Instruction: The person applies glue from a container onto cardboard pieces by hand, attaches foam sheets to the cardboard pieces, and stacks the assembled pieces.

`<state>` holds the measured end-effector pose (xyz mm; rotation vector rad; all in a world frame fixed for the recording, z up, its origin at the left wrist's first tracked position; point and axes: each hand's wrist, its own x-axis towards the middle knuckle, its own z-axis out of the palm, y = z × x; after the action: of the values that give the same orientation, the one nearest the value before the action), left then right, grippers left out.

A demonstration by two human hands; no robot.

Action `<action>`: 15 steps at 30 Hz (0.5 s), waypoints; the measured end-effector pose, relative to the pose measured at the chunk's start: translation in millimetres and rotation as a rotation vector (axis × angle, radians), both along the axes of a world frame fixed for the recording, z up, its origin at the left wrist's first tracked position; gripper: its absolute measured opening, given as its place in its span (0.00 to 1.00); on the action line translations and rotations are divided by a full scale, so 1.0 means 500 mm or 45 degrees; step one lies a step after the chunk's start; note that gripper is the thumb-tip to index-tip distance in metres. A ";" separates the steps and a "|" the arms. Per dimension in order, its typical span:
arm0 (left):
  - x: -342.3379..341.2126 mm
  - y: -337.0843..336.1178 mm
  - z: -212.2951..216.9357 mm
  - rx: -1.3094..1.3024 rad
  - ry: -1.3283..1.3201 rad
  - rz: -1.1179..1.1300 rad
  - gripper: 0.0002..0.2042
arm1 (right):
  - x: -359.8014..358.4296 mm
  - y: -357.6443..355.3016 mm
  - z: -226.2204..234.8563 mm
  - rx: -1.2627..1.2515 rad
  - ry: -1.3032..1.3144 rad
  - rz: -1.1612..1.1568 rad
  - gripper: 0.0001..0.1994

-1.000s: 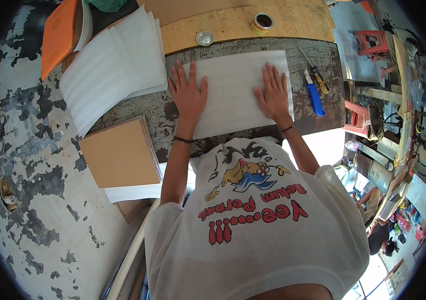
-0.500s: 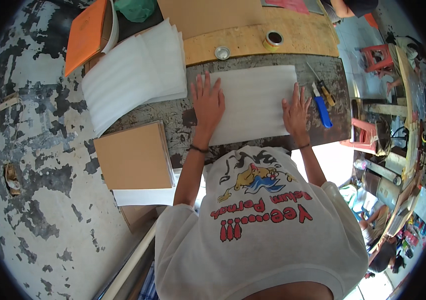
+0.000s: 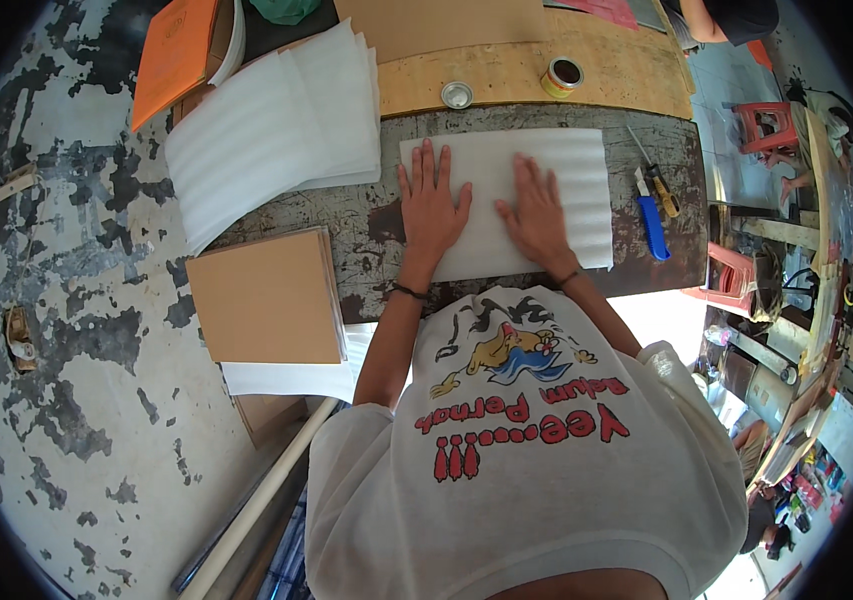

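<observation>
Both palms hide part of the white foam sheet (image 3: pixel 556 170); its near edge disappears under the forearms.

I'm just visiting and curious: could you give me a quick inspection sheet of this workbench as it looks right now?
Surface: worn grey bench top, a wooden board along its far edge.
Job's things: white ribbed foam sheet lying flat.
Clutter: stack of foam sheets, brown cardboard stack, blue utility knife, open tin, round lid, orange folder.
Grip: left hand and right hand both press flat on the sheet, fingers spread.
Cables: nothing seen.
Surroundings: peeling painted floor, red stool.
</observation>
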<state>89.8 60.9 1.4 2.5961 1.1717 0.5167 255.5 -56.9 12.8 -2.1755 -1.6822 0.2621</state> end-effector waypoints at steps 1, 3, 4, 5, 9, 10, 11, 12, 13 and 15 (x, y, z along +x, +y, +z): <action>-0.003 0.001 0.004 -0.007 0.000 0.013 0.33 | 0.024 -0.025 -0.006 0.028 -0.041 -0.068 0.38; -0.008 0.003 -0.003 0.020 0.007 0.035 0.32 | 0.085 -0.090 -0.025 0.047 -0.150 -0.234 0.40; -0.008 -0.002 -0.004 0.031 0.017 0.042 0.31 | 0.111 -0.119 -0.016 -0.001 -0.162 -0.320 0.40; -0.009 -0.002 -0.006 0.032 0.013 0.025 0.31 | 0.128 -0.139 -0.013 -0.048 -0.172 -0.407 0.39; -0.010 0.002 -0.006 -0.011 -0.018 0.056 0.28 | 0.137 -0.146 -0.021 -0.014 -0.237 -0.439 0.38; -0.008 0.002 -0.006 0.018 -0.034 0.074 0.28 | 0.139 -0.142 -0.022 -0.015 -0.201 -0.437 0.38; -0.007 -0.001 -0.007 0.024 -0.041 0.064 0.28 | 0.141 -0.141 -0.021 -0.014 -0.165 -0.433 0.38; -0.006 -0.005 -0.006 0.030 -0.022 0.057 0.28 | 0.142 -0.146 -0.017 -0.049 -0.200 -0.433 0.38; -0.009 -0.003 -0.008 0.041 -0.003 0.056 0.28 | 0.143 -0.147 -0.020 -0.035 -0.205 -0.437 0.38; -0.008 0.005 -0.010 0.053 -0.015 0.051 0.28 | 0.147 -0.146 -0.025 -0.023 -0.222 -0.418 0.38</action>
<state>85.6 63.2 -3.7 2.6054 1.2240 0.5694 329.1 -130.0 0.2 -2.5036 -1.3769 -0.0023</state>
